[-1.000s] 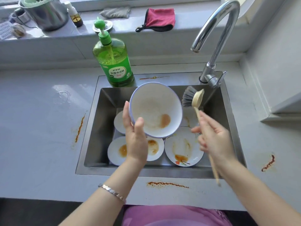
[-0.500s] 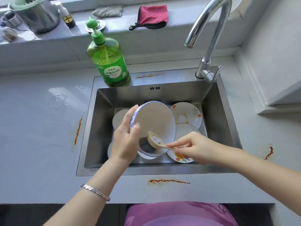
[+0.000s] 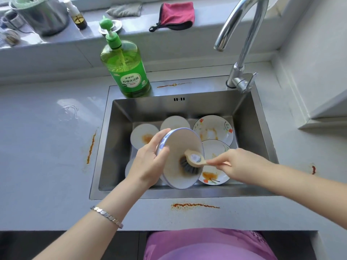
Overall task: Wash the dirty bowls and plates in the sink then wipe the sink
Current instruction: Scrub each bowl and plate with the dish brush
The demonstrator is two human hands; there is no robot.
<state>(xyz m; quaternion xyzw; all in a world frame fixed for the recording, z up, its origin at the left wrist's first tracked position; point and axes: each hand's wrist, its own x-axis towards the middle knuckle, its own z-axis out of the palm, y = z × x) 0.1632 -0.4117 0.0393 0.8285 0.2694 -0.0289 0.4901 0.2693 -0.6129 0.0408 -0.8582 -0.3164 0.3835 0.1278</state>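
My left hand (image 3: pixel 148 162) grips the rim of a white bowl with a blue edge (image 3: pixel 180 147), tilted on its side over the steel sink (image 3: pixel 120 139). My right hand (image 3: pixel 236 164) pinches the wooden handle of a dish brush (image 3: pixel 191 162), whose dark bristles press into the bowl's lower inside, on a brown stain. Below lie several dirty dishes: a small plate with an orange stain (image 3: pixel 143 136), a plain one (image 3: pixel 174 122), a flowered plate (image 3: pixel 213 129) and another flowered plate (image 3: pixel 215 175) partly hidden under my right hand.
A green dish soap pump bottle (image 3: pixel 127 70) stands at the sink's back left corner. The chrome tap (image 3: pixel 242 53) rises at the back right. Orange sauce streaks mark the counter (image 3: pixel 47 147) around the sink. A red cloth (image 3: pixel 176 15), grey rag and metal pot sit on the sill.
The bowl came down lower into the sink and tilted sideways. The brush went from held up beside the bowl to pressing inside it, bristles now slightly lower on the stain.
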